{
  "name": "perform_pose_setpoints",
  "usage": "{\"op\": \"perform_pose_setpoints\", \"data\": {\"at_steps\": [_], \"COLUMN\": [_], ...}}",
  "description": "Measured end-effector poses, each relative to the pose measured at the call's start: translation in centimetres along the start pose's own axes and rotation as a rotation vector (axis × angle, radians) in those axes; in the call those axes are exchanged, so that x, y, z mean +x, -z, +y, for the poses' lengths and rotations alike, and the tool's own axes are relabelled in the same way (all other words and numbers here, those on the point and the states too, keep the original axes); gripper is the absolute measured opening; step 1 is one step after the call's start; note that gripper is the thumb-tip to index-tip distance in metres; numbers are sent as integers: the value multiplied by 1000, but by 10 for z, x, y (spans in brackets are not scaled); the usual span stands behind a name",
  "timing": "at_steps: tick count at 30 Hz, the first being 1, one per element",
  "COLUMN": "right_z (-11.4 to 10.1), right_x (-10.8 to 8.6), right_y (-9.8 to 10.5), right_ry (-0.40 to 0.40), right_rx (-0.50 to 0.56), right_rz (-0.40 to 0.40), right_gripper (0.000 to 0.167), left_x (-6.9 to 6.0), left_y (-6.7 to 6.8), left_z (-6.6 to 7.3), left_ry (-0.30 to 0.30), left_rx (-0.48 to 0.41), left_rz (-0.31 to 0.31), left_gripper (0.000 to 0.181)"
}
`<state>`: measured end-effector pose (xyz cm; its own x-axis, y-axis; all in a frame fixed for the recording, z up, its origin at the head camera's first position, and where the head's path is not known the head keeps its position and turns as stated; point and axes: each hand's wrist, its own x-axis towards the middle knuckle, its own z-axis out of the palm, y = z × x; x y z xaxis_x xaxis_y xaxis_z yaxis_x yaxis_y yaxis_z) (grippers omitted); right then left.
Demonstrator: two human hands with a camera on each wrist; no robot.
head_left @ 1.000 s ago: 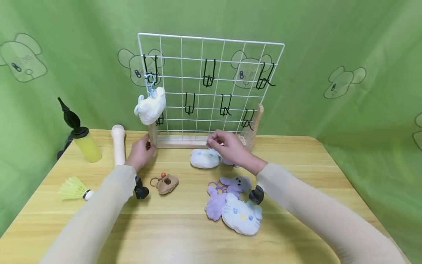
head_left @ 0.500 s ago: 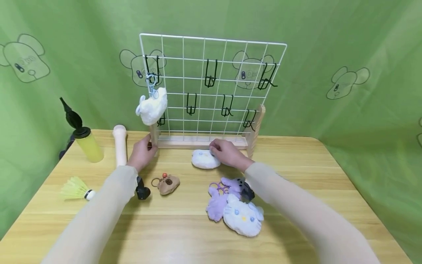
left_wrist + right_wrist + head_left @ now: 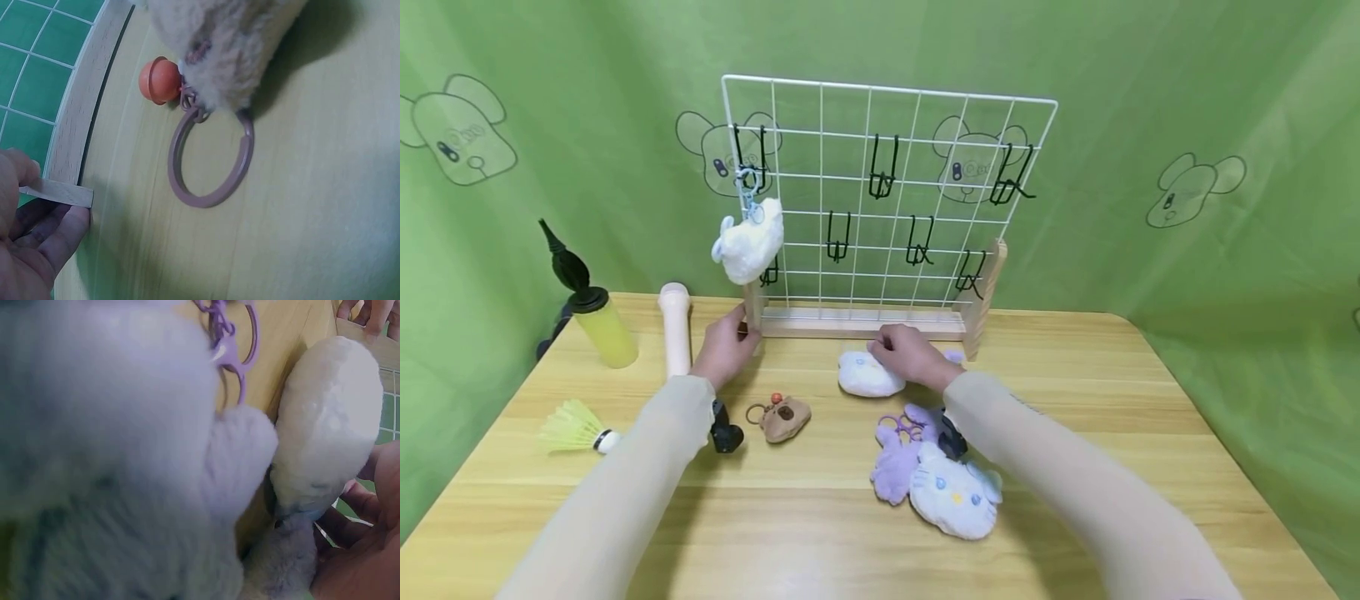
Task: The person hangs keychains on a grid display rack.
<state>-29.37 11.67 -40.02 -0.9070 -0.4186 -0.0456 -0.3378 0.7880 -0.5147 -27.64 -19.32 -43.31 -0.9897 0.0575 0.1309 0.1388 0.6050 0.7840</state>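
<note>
Green curtain behind the rack; left hand pinches the rack's wooden side, apparently to steady it, while right hand touches the white soft toy just before the rack, whether gripping it I cannot tell.

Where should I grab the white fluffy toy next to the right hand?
I'd pinch the white toy by its left end, coming down from above: that rounded end looks thick and uncovered, while the right hand covers part of the other end.
</note>
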Motion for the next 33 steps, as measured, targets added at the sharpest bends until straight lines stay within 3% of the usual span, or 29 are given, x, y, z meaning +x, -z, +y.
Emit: {"op": "perform_pose_setpoints", "data": {"at_steps": [7, 16, 27, 33], "right_z": [1, -1, 1, 2], "right_x": [3, 7, 6, 5], "right_y": [0, 4, 4, 5], "right_ry": [-67, -96, -45, -63], "right_rx": [29, 66, -35, -37], "right_rz": [7, -77, -158, -190], "right_gripper": [15, 23, 20, 15], "left_x": [1, 1, -1, -1], "left_y": [0, 0, 0, 0], "left_z": [-3, -2, 3, 3], "left_ry": [3, 13, 15, 10], "left_rx": [2, 1, 5, 2], "left_rz": [2, 2, 0, 3], "left_gripper": [52, 52, 53, 53]}}
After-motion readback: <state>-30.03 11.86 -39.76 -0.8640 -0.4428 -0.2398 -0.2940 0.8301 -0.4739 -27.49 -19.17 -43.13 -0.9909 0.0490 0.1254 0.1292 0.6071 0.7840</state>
